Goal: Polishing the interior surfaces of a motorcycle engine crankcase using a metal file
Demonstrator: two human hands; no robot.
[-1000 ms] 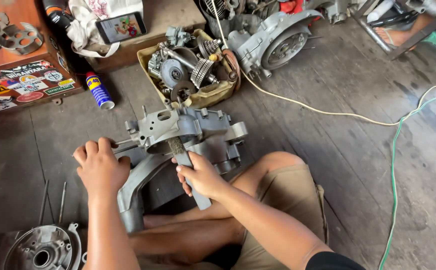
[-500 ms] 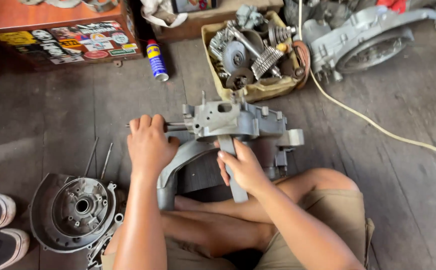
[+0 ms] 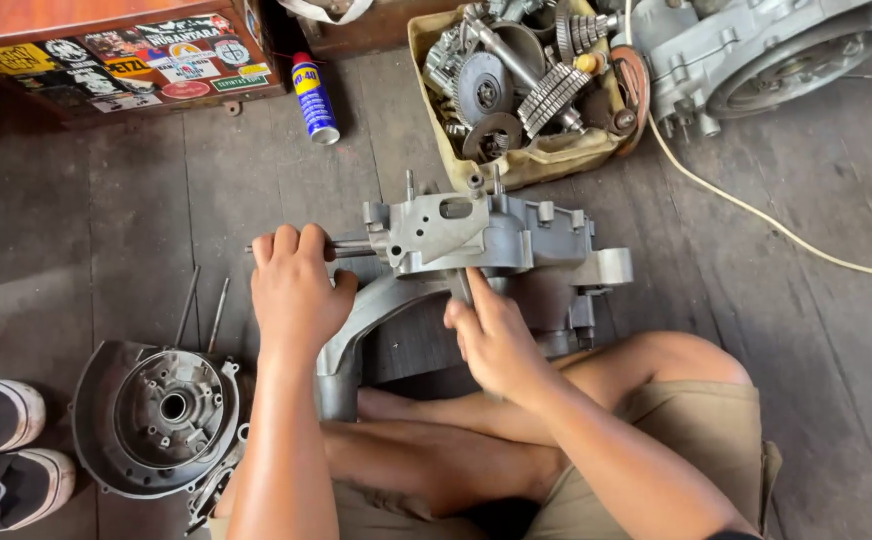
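A grey metal engine case [image 3: 501,250] stands on the wooden floor in front of my crossed legs. My left hand [image 3: 296,290] is closed around a thin metal rod [image 3: 351,247] that sticks out of the case's left side. My right hand [image 3: 491,340] pinches a small flat metal piece [image 3: 463,285] against the underside of the case's middle. The lower curved half of the case [image 3: 376,310] runs down between my two hands.
A round engine cover [image 3: 161,410] lies at the lower left beside two shoes [image 3: 1,450]. Behind the case are a spray can [image 3: 314,98], a tan box of gears [image 3: 531,85], another engine casing [image 3: 776,55], a stickered wooden chest [image 3: 126,50] and a cream cable [image 3: 756,210].
The view has shifted left and down, bringing the round cover and shoes further into sight. Both hands stay on the engine case in much the same grip.
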